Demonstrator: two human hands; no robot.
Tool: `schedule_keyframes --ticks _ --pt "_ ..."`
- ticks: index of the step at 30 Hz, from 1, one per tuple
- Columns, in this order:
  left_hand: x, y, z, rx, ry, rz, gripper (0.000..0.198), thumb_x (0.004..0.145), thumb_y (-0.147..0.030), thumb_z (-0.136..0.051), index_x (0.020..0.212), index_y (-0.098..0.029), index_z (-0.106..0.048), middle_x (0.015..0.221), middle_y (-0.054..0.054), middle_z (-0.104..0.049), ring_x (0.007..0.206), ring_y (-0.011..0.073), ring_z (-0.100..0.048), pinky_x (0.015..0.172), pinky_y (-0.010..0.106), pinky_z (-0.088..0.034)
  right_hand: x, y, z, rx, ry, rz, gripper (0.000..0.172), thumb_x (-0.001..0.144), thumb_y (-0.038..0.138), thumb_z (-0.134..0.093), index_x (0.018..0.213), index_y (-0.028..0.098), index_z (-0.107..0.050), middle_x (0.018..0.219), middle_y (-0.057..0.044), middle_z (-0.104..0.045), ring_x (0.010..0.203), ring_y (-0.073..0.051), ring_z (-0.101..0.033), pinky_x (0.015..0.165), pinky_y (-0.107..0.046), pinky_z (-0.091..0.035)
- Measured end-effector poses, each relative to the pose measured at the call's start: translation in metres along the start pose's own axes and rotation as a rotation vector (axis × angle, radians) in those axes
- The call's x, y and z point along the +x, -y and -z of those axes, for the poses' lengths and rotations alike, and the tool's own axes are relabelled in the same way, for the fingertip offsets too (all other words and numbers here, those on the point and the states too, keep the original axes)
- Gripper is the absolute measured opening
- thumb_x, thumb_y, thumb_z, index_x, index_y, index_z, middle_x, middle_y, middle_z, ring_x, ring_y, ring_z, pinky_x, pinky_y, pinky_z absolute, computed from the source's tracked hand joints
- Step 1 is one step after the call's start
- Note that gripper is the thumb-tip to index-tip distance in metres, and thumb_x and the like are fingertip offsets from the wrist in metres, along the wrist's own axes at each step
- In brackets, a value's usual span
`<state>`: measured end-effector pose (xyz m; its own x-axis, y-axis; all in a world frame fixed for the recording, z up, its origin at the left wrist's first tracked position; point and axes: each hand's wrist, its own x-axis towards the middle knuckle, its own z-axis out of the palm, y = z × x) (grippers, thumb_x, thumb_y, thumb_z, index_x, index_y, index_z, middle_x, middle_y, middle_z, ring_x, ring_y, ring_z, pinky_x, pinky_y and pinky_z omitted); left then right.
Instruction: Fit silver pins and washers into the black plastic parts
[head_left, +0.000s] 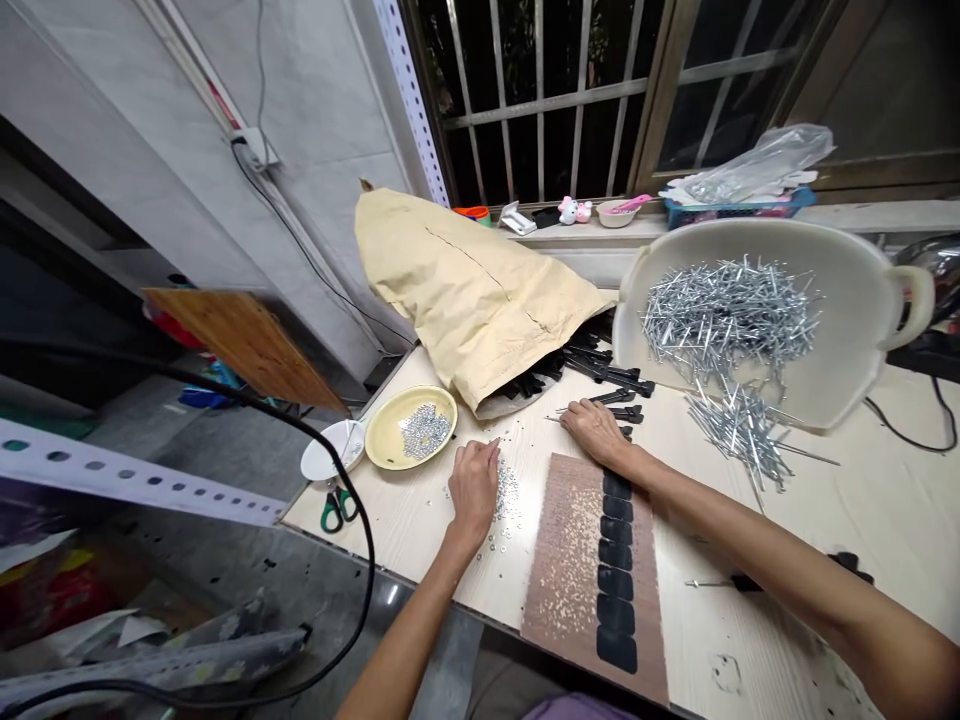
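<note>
My left hand [474,488] is closed in a pinch above a scatter of small metal washers or nuts [508,490]; whatever lies between its fingertips is too small to make out. My right hand [598,432] is closed over a black plastic piece, mostly hidden by the fingers, and a thin metal tip sticks out to its left. Just below that hand, a row of black flat-ended pieces [616,583] runs down a brown board [559,640]. More black plastic parts [607,365] spill from a paper sack [480,290] beyond both hands.
A tipped white basin [847,350] spills metal pins [739,430] at right. A yellow bowl [382,450] of small metal pieces, a white dish [319,460] and green-handled scissors [337,510] stand at left. A black cable [367,540] loops across the left foreground.
</note>
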<state>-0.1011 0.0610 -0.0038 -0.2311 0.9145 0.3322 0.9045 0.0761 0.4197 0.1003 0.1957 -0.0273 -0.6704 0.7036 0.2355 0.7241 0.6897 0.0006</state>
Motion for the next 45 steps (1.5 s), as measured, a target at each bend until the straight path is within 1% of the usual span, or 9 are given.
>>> schedule_keyframes --ticks 4,8,16,25,28,32,35,40,45 --pt "0.022 0.002 -0.011 0.236 0.144 0.009 0.028 0.091 -0.025 -0.04 0.087 -0.02 -0.068 0.089 0.007 -0.06 0.086 0.0221 -0.047 0.056 0.028 -0.031 -0.005 -0.003 0.002 -0.025 -0.016 0.002 0.022 0.093 0.02 -0.042 0.083 0.013 -0.061 0.084 -0.009 -0.061 0.08 -0.02 -0.049 0.068 -0.031 -0.033" --pt "0.029 0.006 -0.019 0.315 0.233 -0.053 0.028 0.092 -0.021 -0.038 0.084 -0.02 -0.065 0.093 0.006 -0.06 0.09 0.0231 -0.047 0.053 0.029 -0.028 -0.018 -0.005 0.018 0.054 -0.156 0.082 0.024 0.095 0.02 -0.037 0.096 0.015 -0.061 0.085 -0.006 -0.061 0.08 -0.018 -0.05 0.071 -0.029 -0.037" --pt "0.038 0.011 -0.022 0.381 0.245 -0.161 0.028 0.091 -0.013 -0.034 0.096 -0.019 -0.061 0.1 0.007 -0.058 0.094 0.023 -0.049 0.059 0.029 -0.035 -0.041 0.026 0.065 0.349 -0.31 0.061 0.025 0.095 0.021 -0.038 0.108 0.017 -0.059 0.093 -0.007 -0.061 0.085 -0.016 -0.056 0.074 -0.027 -0.045" --pt "0.049 0.007 -0.02 0.262 0.247 -0.17 0.021 0.088 -0.015 -0.04 0.088 -0.013 -0.061 0.095 0.013 -0.061 0.093 0.0251 -0.053 0.066 0.032 -0.04 -0.071 0.044 0.075 0.487 -0.277 -0.009 0.028 0.095 0.023 -0.038 0.114 0.019 -0.059 0.09 -0.006 -0.06 0.084 -0.015 -0.058 0.074 -0.029 -0.05" --pt "0.042 0.002 -0.014 -0.043 0.2 -0.052 0.014 0.084 -0.022 -0.049 0.08 -0.015 -0.061 0.086 0.009 -0.062 0.081 0.0204 -0.057 0.067 0.029 -0.041 -0.077 0.045 0.079 0.536 -0.298 -0.054 0.027 0.095 0.023 -0.039 0.113 0.02 -0.059 0.09 -0.005 -0.06 0.083 -0.015 -0.059 0.073 -0.028 -0.051" --pt "0.027 -0.016 -0.003 -0.975 0.338 0.358 0.019 0.074 -0.033 -0.063 0.074 -0.015 -0.059 0.074 0.004 -0.062 0.06 0.0128 -0.055 0.053 0.023 -0.04 -0.08 0.052 0.088 0.618 -0.301 -0.093 0.027 0.094 0.022 -0.041 0.113 0.021 -0.06 0.091 -0.005 -0.059 0.082 -0.014 -0.059 0.073 -0.027 -0.05" --pt "0.017 -0.036 0.007 -1.39 0.388 0.528 0.024 0.065 -0.029 -0.073 0.073 -0.013 -0.057 0.08 0.006 -0.065 0.063 0.0097 -0.056 0.054 0.021 -0.043 -0.08 0.06 0.094 0.642 -0.291 -0.107 0.027 0.093 0.022 -0.044 0.114 0.024 -0.06 0.093 -0.004 -0.058 0.083 -0.014 -0.058 0.074 -0.027 -0.05" --pt "0.005 -0.066 0.019 -1.486 0.307 0.487 0.026 0.063 -0.026 -0.077 0.075 -0.012 -0.059 0.075 0.004 -0.065 0.06 0.0084 -0.058 0.062 0.022 -0.049 -0.084 0.066 0.094 0.583 -0.257 -0.132 0.03 0.093 0.024 -0.043 0.119 0.028 -0.058 0.087 -0.003 -0.055 0.076 -0.013 -0.057 0.069 -0.025 -0.048" --pt "-0.001 -0.078 0.021 -1.424 0.302 0.42 0.023 0.07 -0.028 -0.072 0.08 -0.011 -0.059 0.072 0.003 -0.065 0.062 0.0094 -0.061 0.067 0.024 -0.05 -0.09 0.064 0.092 0.516 -0.23 -0.179 0.031 0.093 0.025 -0.043 0.119 0.031 -0.058 0.084 -0.002 -0.054 0.072 -0.011 -0.056 0.065 -0.022 -0.046"
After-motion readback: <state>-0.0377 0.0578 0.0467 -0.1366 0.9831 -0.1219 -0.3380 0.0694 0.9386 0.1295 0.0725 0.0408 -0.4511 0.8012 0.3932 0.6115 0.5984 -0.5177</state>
